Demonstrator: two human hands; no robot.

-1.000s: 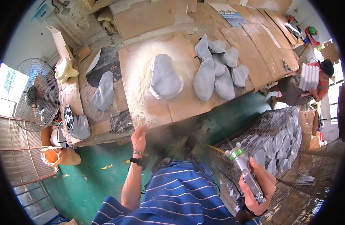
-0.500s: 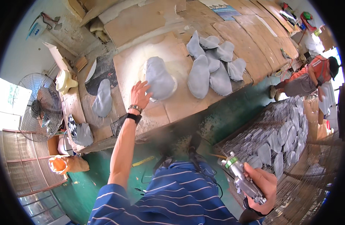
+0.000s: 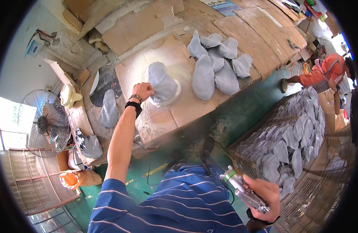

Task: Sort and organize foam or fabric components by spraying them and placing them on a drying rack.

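My left hand [image 3: 143, 90] pinches the left edge of a grey sole-shaped fabric piece [image 3: 162, 77], which lies over a white round-edged form [image 3: 178, 88]. Under my fingers the cloth is pulled into folds. In my right hand [image 3: 267, 190], low at the right, is a metal spray gun [image 3: 241, 186] with a green ring, its nozzle towards the bench. Several more grey pieces [image 3: 204, 77] lie in an overlapping group to the right of the form. Another single grey piece [image 3: 108, 109] lies to the left.
Cardboard [image 3: 159, 120], whitened around the form, covers the bench. A wire rack [image 3: 288, 143] full of grey pieces stands at the right. Beyond it, a person in orange [image 3: 326, 70] bends over. At the left are a large fan [image 3: 43, 122] and a paper bag [image 3: 83, 178]. A hose trails near my feet.
My left hand has closed from spread fingers onto the piece's left edge, lifting it into folds. The spray gun has shifted slightly left. The person in orange has leaned over.
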